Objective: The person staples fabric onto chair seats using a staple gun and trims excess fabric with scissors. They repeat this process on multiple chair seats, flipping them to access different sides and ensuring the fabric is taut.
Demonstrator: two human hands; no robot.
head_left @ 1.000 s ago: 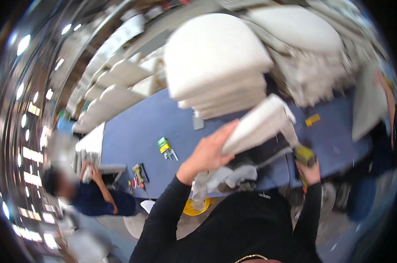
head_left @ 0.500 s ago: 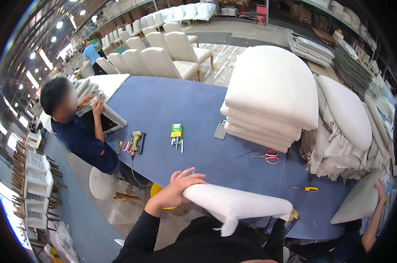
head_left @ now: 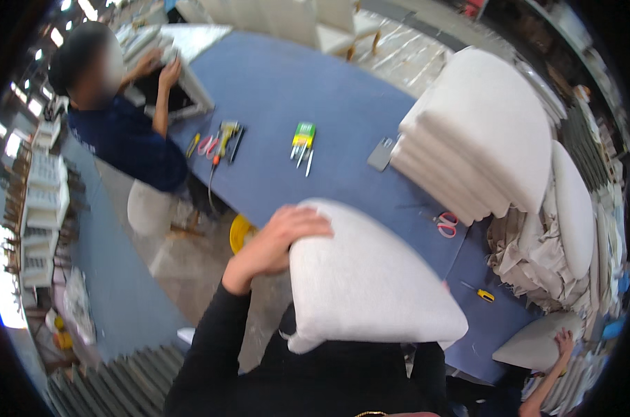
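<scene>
Tilted in front of my body is a white upholstered chair pad (head_left: pixel 370 281), its fabric-covered face towards me. My left hand (head_left: pixel 287 233) grips its upper left edge, fingers laid over the fabric and thumb out of sight. A loose bit of fabric hangs at the pad's lower left corner. My right sleeve (head_left: pixel 428 368) goes up behind the pad's right end, which hides nearly all of my right hand; whether it holds anything does not show. Beyond the pad lies the blue-covered table (head_left: pixel 349 167).
On the table lie red-handled scissors (head_left: pixel 447 224), a yellow screwdriver (head_left: pixel 485 295), a phone (head_left: pixel 380 155), a green-yellow box (head_left: pixel 303 135) and a staple gun (head_left: pixel 226 141). Stacked pads (head_left: pixel 481 132) stand at right. One co-worker (head_left: pixel 127 139) works at left; another's hand (head_left: pixel 563 340) touches a pad.
The chair pad has turned, so its broad face now shows instead of its narrow edge. My right hand, earlier seen with a yellow-handled tool, is now behind it. The view has shifted downward.
</scene>
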